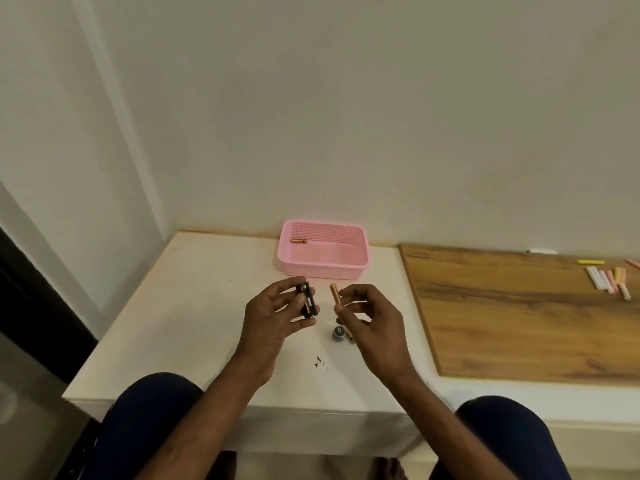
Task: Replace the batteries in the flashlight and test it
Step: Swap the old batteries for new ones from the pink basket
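Holding black battery holder (307,300), gold battery (335,294)

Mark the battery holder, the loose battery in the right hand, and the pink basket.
battery holder (307,300), head view, middle of the black frame held in the left hand.
loose battery (335,293), head view, upper gold part above the fingers.
pink basket (320,270), head view, near wall.

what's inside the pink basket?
One copper-and-black battery lies near the back-left of the pink basket. The rest of its floor looks bare; the front wall hides the nearest strip.
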